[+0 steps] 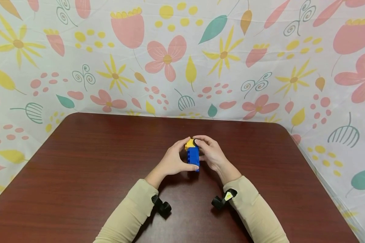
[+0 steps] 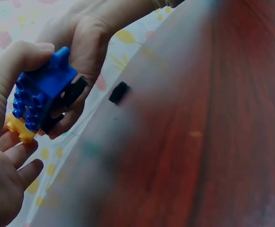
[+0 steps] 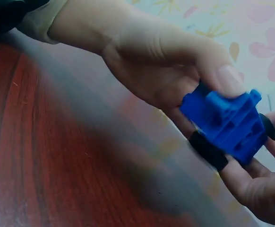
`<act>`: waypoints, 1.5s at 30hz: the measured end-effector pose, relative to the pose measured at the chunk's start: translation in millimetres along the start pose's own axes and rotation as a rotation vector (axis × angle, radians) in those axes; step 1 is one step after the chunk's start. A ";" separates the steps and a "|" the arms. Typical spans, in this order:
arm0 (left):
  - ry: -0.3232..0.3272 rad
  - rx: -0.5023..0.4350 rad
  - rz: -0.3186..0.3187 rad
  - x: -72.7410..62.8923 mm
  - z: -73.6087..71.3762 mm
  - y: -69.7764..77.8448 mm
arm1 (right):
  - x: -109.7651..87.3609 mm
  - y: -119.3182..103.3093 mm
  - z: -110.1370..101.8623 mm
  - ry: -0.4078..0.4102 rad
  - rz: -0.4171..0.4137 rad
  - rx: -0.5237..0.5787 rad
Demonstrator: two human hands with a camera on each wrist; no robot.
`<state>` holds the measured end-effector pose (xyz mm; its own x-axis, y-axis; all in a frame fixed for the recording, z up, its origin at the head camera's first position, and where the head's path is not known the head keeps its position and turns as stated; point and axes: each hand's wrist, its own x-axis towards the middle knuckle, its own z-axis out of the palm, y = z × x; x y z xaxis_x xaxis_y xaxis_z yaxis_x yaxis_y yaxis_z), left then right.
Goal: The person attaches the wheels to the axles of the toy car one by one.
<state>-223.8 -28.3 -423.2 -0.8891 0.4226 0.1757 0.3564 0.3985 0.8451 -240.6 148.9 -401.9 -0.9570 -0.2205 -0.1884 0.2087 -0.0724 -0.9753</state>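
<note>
A toy car of building blocks is held between both hands over the table. It has a blue body (image 1: 193, 155), a yellow block (image 1: 190, 145) at the far end and black wheels (image 3: 208, 150). My left hand (image 1: 171, 160) grips it lengthwise, thumb on the blue near end and fingertips by the yellow block. From the other side, my right hand (image 1: 213, 155) pinches it by a black wheel (image 1: 195, 142) at the far end. Rows of blue studs (image 2: 29, 106) show in the left wrist view; the ribbed blue underside (image 3: 236, 125) faces the right wrist view.
The dark red-brown table (image 1: 79, 175) has rounded far corners. Behind it hangs a white cloth (image 1: 176, 91) printed with flowers and leaves. Black wrist cameras (image 1: 161, 206) sit at the cuffs of both beige sleeves (image 1: 252, 202), low over the tabletop.
</note>
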 end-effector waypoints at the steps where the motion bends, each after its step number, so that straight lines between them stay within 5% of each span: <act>1: 0.002 -0.020 -0.005 0.0 -1.3 1.0 | 0.2 -0.7 -0.1 0.002 0.004 -0.013; 13: -0.021 -0.072 -0.039 0.1 -2.3 -4.2 | 3.7 -0.9 -6.7 -0.009 -0.012 -0.255; 23: -0.046 -0.137 -0.078 -2.3 2.4 -14.2 | 2.5 1.5 -13.8 0.003 -0.044 -0.318; 45: -0.065 -0.042 -0.124 -1.3 1.4 -15.5 | -3.3 -3.5 -31.3 0.008 -0.071 -0.407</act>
<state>-227.8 -34.0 -437.3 -0.9049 0.4241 0.0365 0.2311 0.4174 0.8789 -244.5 180.3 -401.5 -0.9682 -0.2209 -0.1179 0.0466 0.3035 -0.9517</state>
